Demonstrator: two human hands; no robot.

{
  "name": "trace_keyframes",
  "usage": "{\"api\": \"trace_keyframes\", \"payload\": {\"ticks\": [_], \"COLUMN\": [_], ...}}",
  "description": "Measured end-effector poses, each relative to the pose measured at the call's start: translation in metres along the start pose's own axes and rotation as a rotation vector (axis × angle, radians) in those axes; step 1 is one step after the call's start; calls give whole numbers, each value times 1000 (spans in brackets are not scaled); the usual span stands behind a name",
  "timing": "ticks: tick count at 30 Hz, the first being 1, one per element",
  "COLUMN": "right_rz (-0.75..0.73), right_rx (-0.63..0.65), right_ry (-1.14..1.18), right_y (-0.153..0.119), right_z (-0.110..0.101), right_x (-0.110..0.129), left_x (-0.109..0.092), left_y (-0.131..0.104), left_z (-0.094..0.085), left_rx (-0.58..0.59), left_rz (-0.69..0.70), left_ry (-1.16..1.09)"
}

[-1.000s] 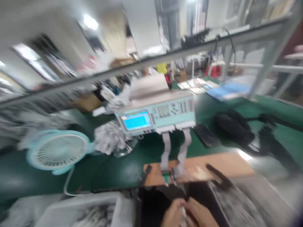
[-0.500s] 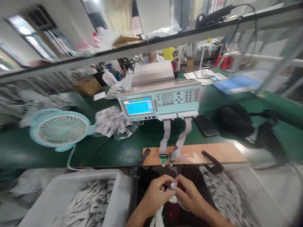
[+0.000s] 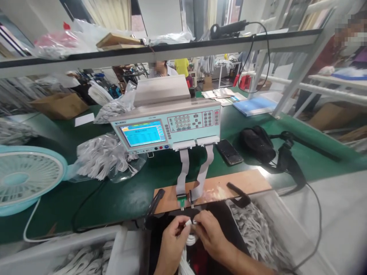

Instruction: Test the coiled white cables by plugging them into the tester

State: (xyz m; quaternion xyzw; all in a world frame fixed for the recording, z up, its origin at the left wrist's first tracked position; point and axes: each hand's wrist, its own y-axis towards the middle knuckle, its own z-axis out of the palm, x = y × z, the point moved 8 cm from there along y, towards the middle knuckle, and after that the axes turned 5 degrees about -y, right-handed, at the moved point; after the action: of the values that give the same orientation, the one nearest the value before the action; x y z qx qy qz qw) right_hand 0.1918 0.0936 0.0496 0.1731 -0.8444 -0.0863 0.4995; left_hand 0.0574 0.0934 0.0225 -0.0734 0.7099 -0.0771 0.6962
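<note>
A bundled white cable (image 3: pixel 185 264) hangs below my hands over my lap, with a loop of it showing between them. My left hand (image 3: pixel 174 240) pinches one white end of the cable between thumb and forefinger. Close beside it, my right hand (image 3: pixel 211 233) has its fingers closed on the other end, whose tip is partly covered. Just ahead of both hands, a green adapter board (image 3: pixel 181 201) with a small metal plug and a second dark connector (image 3: pixel 192 199) sit at the edge of a wooden board (image 3: pixel 246 183).
Two grey ribbon cables (image 3: pixel 183 168) run up to a tester (image 3: pixel 166 126) with a lit screen. A bin (image 3: pixel 116 248) of cables stands at left, another bin (image 3: pixel 279 214) at right. On the bench lie a fan (image 3: pixel 64 168), bagged cables (image 3: pixel 99 154), a phone (image 3: pixel 229 152) and a black pouch (image 3: pixel 256 143).
The view has shifted right and nearer the bench, and has sharpened. My hands have turned the cable ends so that both point upward, slightly apart.
</note>
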Motion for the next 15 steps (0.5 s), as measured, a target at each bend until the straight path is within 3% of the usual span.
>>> {"api": "trace_keyframes", "payload": {"ticks": [3,5,11,15], "right_rz": [283,387,465,469], "right_rx": [-60,-74,-62,-68], "right_ry": [269,379,430,475], "right_y": [1,1,6,9], "right_z": [3,8,18,18], "right_x": [-24,-33,-43,-40], "left_x": [5,11,38,37], "left_y": [2,4,4,-1], "left_z": [-3,-4,12,18], "left_rx": [-86,-125,11,100], "left_rz": [10,-6,-322,-398], "left_ry": [-54,-154,-469,-620]}}
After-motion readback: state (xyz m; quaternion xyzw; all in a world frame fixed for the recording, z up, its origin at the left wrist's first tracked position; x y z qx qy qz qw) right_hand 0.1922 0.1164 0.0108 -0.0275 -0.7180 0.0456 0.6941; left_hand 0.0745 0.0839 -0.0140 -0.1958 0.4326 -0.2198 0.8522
